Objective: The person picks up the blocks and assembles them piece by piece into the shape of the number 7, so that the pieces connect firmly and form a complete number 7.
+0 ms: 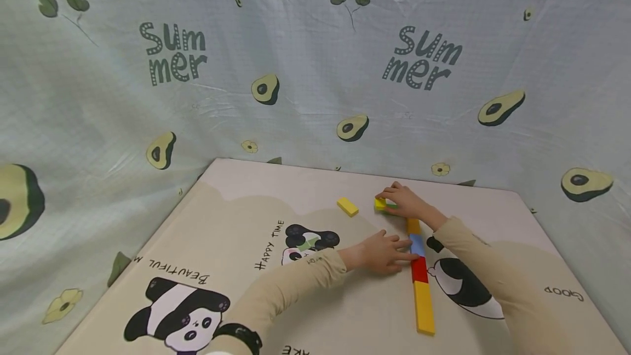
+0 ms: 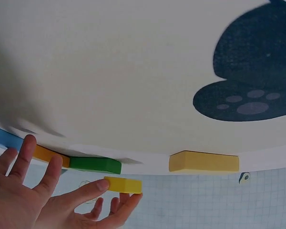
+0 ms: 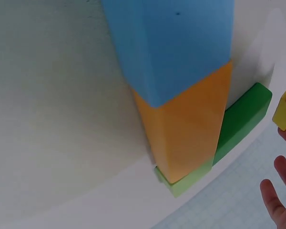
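Observation:
A row of blocks runs away from the person: a long yellow-orange block (image 1: 424, 309), a red block (image 1: 419, 270), a blue block (image 1: 417, 245) and an orange block (image 1: 414, 227). At its far end sit a light green block (image 3: 193, 180) and a dark green block (image 2: 95, 164), which points left. My right hand (image 1: 407, 202) pinches a small yellow block (image 2: 125, 184) between thumb and fingers, close by the dark green block's free end. My left hand (image 1: 382, 253), fingers spread and relaxed, has its fingertips right at the left side of the blue and red blocks.
A loose pale yellow block (image 1: 347, 206) lies left of the right hand, near the table's back edge. The table (image 1: 276, 196) wears a panda-print cover. Behind it hangs a curtain (image 1: 305, 43) with avocado prints.

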`<state>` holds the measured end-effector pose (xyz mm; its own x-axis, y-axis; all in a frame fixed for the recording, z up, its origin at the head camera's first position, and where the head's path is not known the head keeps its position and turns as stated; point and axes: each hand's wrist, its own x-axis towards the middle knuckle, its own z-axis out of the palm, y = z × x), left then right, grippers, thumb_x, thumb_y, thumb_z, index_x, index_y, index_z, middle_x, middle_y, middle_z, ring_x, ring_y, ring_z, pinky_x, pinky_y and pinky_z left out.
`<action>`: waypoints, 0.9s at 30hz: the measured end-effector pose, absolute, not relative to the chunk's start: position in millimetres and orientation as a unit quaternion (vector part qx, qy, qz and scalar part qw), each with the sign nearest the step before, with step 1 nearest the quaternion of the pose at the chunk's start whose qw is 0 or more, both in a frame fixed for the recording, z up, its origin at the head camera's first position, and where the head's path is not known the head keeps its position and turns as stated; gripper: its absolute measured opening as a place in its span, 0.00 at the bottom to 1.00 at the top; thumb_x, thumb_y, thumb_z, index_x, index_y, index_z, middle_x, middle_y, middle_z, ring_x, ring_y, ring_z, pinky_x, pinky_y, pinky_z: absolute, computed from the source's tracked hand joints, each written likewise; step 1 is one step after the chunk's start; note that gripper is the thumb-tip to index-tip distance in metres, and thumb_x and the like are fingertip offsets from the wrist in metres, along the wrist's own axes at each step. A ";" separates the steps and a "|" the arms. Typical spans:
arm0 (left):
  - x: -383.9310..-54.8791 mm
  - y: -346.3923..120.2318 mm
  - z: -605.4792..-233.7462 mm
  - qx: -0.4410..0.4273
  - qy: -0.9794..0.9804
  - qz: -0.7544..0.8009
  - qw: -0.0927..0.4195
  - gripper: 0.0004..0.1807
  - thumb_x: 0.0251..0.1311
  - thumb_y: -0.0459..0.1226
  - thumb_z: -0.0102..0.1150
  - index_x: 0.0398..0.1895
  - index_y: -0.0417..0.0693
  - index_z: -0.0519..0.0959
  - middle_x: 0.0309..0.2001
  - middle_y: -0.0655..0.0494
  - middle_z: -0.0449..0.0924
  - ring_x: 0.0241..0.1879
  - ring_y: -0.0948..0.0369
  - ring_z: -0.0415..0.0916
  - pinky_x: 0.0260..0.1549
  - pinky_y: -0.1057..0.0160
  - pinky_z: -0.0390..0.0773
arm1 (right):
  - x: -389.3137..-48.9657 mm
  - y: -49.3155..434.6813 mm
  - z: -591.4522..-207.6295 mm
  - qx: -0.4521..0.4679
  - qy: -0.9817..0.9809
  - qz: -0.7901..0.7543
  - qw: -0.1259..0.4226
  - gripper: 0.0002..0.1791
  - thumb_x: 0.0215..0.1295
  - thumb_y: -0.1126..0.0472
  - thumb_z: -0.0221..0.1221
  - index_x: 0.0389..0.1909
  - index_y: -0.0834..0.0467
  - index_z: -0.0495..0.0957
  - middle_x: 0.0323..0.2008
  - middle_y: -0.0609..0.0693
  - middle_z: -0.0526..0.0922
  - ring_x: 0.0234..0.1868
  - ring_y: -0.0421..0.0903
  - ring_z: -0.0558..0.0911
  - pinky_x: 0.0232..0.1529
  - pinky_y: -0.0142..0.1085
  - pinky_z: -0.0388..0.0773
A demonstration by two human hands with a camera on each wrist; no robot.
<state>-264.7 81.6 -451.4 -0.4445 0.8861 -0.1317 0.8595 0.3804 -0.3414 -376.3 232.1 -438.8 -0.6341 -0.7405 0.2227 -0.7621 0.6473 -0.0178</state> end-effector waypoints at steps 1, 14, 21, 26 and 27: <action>-264.8 81.3 -451.3 -0.526 -0.830 0.182 0.035 0.27 0.64 0.54 0.36 0.67 0.71 0.50 0.68 0.63 0.53 0.61 0.63 0.59 0.57 0.58 0.65 | -377.4 230.9 -439.4 0.418 -0.902 0.051 0.100 0.18 0.52 0.57 0.62 0.46 0.55 0.77 0.41 0.50 0.80 0.38 0.47 0.68 0.38 0.42 0.67; -262.8 80.6 -447.3 -0.523 -0.831 0.188 0.031 0.27 0.64 0.54 0.36 0.67 0.70 0.50 0.68 0.62 0.53 0.61 0.63 0.59 0.56 0.58 0.65 | -382.1 221.3 -445.0 0.397 -0.914 0.035 0.080 0.18 0.51 0.56 0.63 0.45 0.54 0.77 0.42 0.50 0.80 0.39 0.48 0.69 0.38 0.45 0.67; -264.2 81.6 -448.9 -0.524 -0.829 0.193 0.033 0.27 0.64 0.54 0.36 0.67 0.70 0.50 0.68 0.62 0.53 0.61 0.63 0.59 0.56 0.59 0.66 | -379.9 218.8 -446.3 0.394 -0.916 0.033 0.073 0.19 0.50 0.56 0.63 0.45 0.54 0.77 0.41 0.49 0.81 0.38 0.47 0.68 0.38 0.44 0.66; -264.2 82.0 -450.5 -0.524 -0.830 0.191 0.032 0.27 0.64 0.54 0.36 0.67 0.70 0.50 0.68 0.62 0.53 0.61 0.63 0.59 0.56 0.58 0.66 | -379.2 217.0 -446.1 0.384 -0.921 0.030 0.058 0.19 0.51 0.56 0.63 0.46 0.52 0.77 0.39 0.49 0.82 0.38 0.47 0.69 0.39 0.46 0.66; -263.9 81.9 -450.4 -0.523 -0.830 0.191 0.032 0.27 0.64 0.54 0.36 0.67 0.70 0.50 0.68 0.62 0.53 0.61 0.63 0.59 0.56 0.58 0.66 | -378.9 216.7 -445.6 0.383 -0.922 0.029 0.054 0.19 0.51 0.57 0.63 0.46 0.51 0.77 0.39 0.50 0.82 0.38 0.47 0.69 0.39 0.46 0.66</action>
